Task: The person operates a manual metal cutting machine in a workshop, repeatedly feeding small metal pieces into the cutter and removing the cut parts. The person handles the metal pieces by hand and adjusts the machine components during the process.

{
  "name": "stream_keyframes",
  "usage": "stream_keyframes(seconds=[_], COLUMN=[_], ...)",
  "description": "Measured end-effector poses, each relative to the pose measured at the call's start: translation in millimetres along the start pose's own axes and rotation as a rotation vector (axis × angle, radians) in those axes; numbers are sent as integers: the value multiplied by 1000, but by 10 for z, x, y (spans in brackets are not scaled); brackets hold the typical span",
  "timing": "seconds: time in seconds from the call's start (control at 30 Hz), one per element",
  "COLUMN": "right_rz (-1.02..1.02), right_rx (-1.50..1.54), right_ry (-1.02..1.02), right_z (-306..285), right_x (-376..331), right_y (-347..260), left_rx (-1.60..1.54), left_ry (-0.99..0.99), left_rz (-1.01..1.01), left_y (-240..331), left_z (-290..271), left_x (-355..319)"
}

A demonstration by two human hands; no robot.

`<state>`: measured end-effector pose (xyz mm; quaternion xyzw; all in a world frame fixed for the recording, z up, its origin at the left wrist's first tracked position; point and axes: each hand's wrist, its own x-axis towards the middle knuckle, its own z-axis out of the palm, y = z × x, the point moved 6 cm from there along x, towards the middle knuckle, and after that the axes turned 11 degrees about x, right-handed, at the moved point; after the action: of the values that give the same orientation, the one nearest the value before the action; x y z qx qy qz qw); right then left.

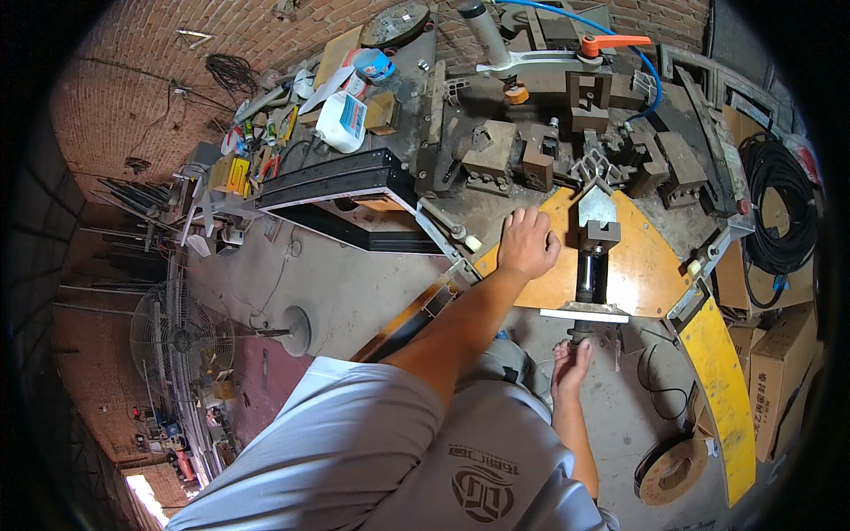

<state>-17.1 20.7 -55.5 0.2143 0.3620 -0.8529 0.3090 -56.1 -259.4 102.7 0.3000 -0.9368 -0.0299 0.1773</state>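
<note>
A corner-shaped metal clamping machine stands in front of me, with a yellow-orange board on its near part. My left hand rests on the left side of this board, its fingers curled and nothing visible in them. Right of it, a dark cylinder runs toward me from a notched steel block and a pointed metal plate. The cylinder meets a pale end plate at the board's near edge. Below that plate my right hand, palm up, closes around a dark handle, which its fingers partly hide.
Left of the machine sits a black frame. Behind it are a white bottle and scattered tools. An orange lever tops the machine. Rightward are a yellow side panel, black hose coil and cartons. A fan stands left.
</note>
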Motion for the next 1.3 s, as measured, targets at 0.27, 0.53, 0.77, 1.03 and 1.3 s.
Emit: stream_keyframes(seconds=[0.27,0.53,0.77,1.03,1.3], right_rz=[-105,429,-221,353,164], right_rx=[-196,264,-527,324,68], right_ry=[-35,-160,-62,-124,-108], right_z=[-124,-101,-87,-110,-142], right_x=[49,34,-2,47,94], right_y=[-14,4,-182,31,-30], left_rx=[-13,-5,0,-8,3], left_ry=[6,44,44,61,30], left_rz=[3,17,11,13,5], left_y=[-21,-8,-7,2,3], left_z=[49,23,26,17,20], left_x=[-13,-12,-15,-13,-13])
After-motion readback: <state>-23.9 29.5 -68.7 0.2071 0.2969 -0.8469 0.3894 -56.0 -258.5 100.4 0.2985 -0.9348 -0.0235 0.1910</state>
